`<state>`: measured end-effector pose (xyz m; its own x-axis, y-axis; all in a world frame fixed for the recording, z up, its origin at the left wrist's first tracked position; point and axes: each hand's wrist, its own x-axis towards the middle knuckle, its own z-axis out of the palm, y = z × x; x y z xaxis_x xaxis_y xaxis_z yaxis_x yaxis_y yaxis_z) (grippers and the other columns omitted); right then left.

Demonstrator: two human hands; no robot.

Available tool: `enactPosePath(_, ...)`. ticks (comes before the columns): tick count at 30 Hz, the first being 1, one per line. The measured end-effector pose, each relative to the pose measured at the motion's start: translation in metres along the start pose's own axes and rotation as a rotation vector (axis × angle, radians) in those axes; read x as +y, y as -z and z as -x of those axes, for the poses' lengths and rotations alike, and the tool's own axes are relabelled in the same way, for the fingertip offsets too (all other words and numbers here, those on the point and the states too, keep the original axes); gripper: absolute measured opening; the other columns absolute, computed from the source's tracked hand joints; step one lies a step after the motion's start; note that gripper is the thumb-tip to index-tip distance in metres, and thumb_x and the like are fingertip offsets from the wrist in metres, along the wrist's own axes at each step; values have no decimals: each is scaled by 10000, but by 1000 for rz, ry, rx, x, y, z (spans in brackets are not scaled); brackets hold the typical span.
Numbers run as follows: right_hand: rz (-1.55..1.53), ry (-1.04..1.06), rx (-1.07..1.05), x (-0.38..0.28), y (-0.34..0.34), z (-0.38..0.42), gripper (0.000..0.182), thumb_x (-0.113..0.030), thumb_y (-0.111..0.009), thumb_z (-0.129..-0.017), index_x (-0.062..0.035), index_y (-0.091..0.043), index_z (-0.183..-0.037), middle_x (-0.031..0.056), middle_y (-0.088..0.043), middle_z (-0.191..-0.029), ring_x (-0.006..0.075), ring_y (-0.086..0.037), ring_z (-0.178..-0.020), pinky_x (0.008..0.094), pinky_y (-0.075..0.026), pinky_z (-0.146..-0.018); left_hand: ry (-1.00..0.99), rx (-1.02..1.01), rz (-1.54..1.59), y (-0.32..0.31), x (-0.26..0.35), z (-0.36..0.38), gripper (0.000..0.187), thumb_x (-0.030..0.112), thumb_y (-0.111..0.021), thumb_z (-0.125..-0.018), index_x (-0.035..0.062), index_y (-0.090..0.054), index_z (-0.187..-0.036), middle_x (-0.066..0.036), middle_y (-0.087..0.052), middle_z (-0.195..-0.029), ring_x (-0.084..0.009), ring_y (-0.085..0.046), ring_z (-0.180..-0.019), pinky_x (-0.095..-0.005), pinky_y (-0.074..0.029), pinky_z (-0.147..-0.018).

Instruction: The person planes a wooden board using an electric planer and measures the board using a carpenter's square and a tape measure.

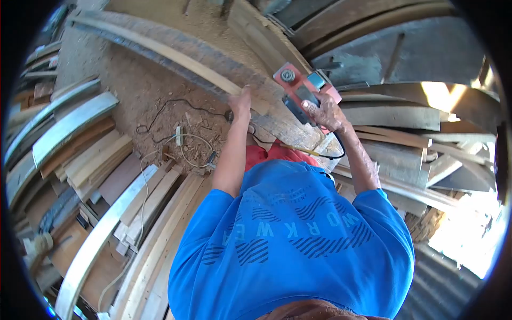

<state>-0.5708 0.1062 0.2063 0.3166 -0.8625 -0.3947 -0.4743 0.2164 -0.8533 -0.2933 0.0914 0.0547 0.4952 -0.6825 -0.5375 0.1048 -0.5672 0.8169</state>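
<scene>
My left hand point(241, 104) is closed around the near end of a long narrow wooden strip point(165, 50). The strip lies lengthwise along a wide worn plank point(213, 50), running away to the upper left. To the right, my right hand point(325, 112) is wrapped over the handle of a red electric planer point(306, 90). The planer has a dark round knob at its front and is tilted beside the near end of the plank. A black cord with a yellow section point(301, 150) trails below it, in front of my body.
Wood shavings and a white power strip point(179, 136) with loose cords lie on the ground to the left. Stacked boards point(96, 160) fill the left side. More timber point(394, 114) is piled on the right, close to my right arm. A thick beam point(266, 34) stands ahead.
</scene>
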Motion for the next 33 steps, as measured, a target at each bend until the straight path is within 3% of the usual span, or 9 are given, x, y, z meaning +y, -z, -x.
enactPosePath(9,26,-204,-68,96,-12,67,560,-544,-622,-948,7,-638,-850,54,-595,-627,148,-597,-586,343,-490,-577,-357,160,-236,5,-34,-18,925,554,-537,-989,-159,-223,-1487,-356,-363,-1503,-403,-417,-1388,-420,-312,-1165)
enactPosePath(13,-53,-322,-99,102,-16,71,553,-543,-614,-957,6,-673,-954,39,-595,-641,137,-597,-574,330,-476,-541,-191,-62,-332,21,8,34,882,545,-436,-1031,-134,-151,-1517,-362,-308,-1528,-418,-369,-1413,-422,-270,-1182)
enactPosePath(14,-60,-367,-112,101,-14,68,546,-542,-617,-957,1,-676,-981,29,-587,-638,129,-588,-565,327,-469,-531,-172,-101,-340,24,1,37,871,525,-466,-1016,-122,-165,-1515,-325,-360,-1440,-382,-405,-1334,-412,-303,-1122)
enactPosePath(16,540,-202,-52,79,-13,58,594,-543,-634,-917,-34,-641,-1223,202,-707,-979,330,-704,-923,451,-540,-832,-145,-206,-294,26,-37,29,854,487,-526,-985,-97,-193,-1511,-250,-464,-1264,-312,-476,-1176,-393,-369,-1001)
enactPosePath(20,732,112,170,16,-26,4,635,-554,-650,-867,-36,-606,-1232,268,-701,-1056,400,-698,-963,474,-539,-884,-110,-497,-200,37,-110,22,839,410,-646,-923,-48,-249,-1503,-101,-672,-912,-170,-618,-861,-354,-502,-760)
enactPosePath(21,639,-61,-110,10,-36,-20,653,-558,-639,-873,-41,-568,-1265,261,-700,-1070,415,-691,-983,487,-539,-887,-147,-558,-227,39,-99,38,929,398,-681,-902,-43,-167,-1538,-153,-696,-1051,-187,-648,-997,-349,-523,-833)
enactPosePath(23,744,16,-198,-16,-74,-57,660,-543,-650,-876,-39,-535,-1287,260,-707,-1053,428,-693,-997,508,-541,-890,-128,-631,-431,53,-91,60,951,375,-708,-887,-15,-157,-1556,-203,-669,-1214,-236,-638,-1133,-359,-502,-964)
enactPosePath(28,697,-4,-156,3,-170,-114,623,-338,-758,-799,39,-535,-1241,313,-683,-1043,459,-685,-985,506,-554,-891,68,-781,-465,91,-90,55,961,347,-711,-907,-62,-139,-1562,-263,-559,-1376,-299,-585,-1223,-354,-488,-1001)
enactPosePath(33,729,14,-136,-29,-157,-99,621,-270,-747,-772,43,-538,-1266,303,-689,-1056,452,-679,-1029,505,-552,-907,200,-604,60,90,-59,40,862,388,-714,-922,-73,-285,-1511,-239,-565,-1352,-270,-572,-1245,-386,-486,-1011)
